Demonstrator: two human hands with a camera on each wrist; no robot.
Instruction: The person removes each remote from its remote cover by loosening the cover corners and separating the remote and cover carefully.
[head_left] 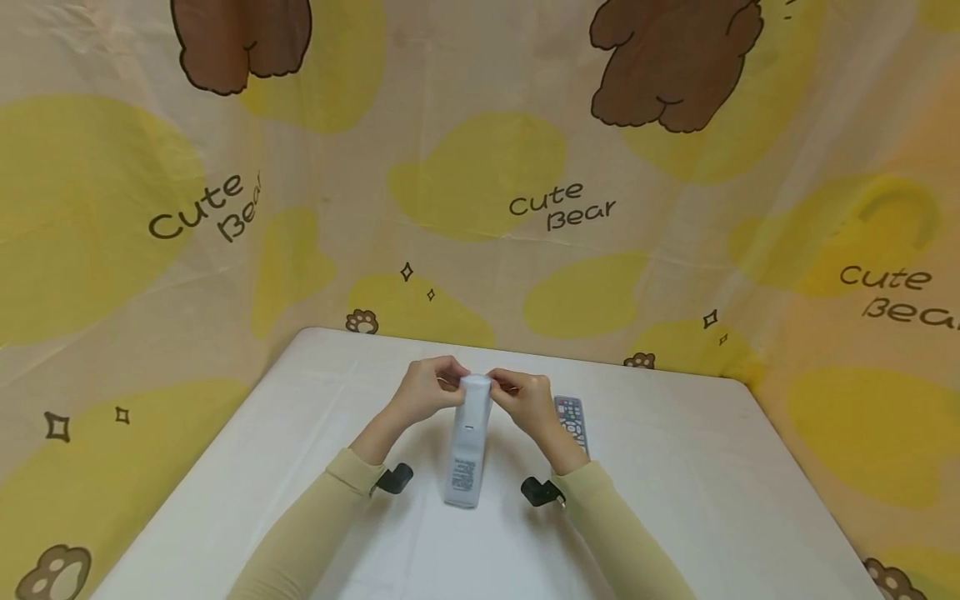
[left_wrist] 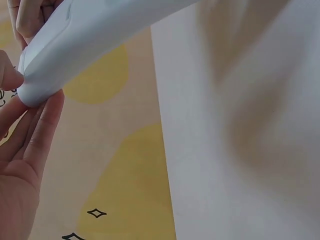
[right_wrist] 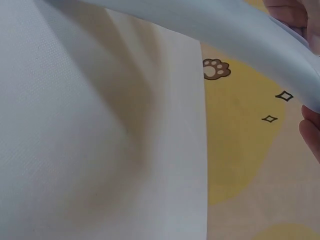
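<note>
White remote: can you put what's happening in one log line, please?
White remote: far end held, label showing | Left hand: pinches it | Right hand: pinches it | Gray remote: on table, partly hidden

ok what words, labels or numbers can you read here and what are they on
"Cute Bear": yellow-and-beige fabric backdrop, left and centre
"Cute Bea": same backdrop, right, cut off by the picture edge
Long white plastic device: label too small to read
Grey rectangular button remote: markings too small to read

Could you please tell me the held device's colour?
The device is pale bluish white, clearest in the head view.
</note>
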